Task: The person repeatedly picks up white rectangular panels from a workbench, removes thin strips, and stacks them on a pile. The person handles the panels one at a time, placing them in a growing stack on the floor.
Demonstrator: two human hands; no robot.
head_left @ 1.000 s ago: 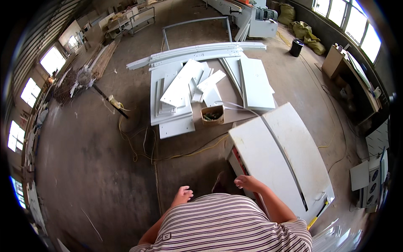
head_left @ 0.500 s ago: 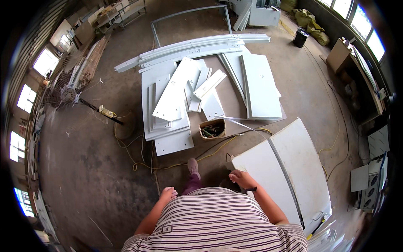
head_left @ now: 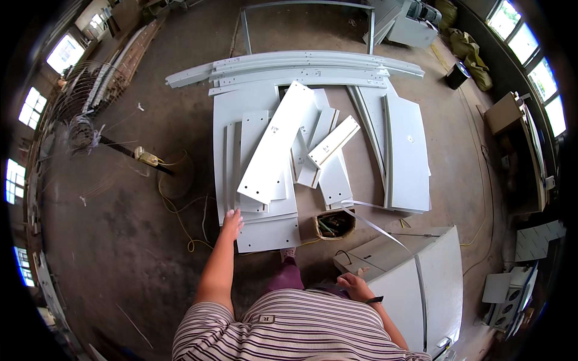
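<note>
While the panels (head_left: pixel 276 143) lay stacked flat, probably for steadiness, your left hand (head_left: pixel 232 225) was open by their edge; your right hand (head_left: pixel 356 288) curled beside the cabinet (head_left: pixel 394 298), grip unclear.

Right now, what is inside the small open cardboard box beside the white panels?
The cardboard box holds slim pieces, some greenish, too small to identify; whatever lies under the top layer is covered.

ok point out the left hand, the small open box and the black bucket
Left hand (head_left: pixel 230 227): head view, on the back of the hand
Small open box (head_left: pixel 316 228): head view, on its left wall
Black bucket (head_left: pixel 456 77): head view, on its side
</note>
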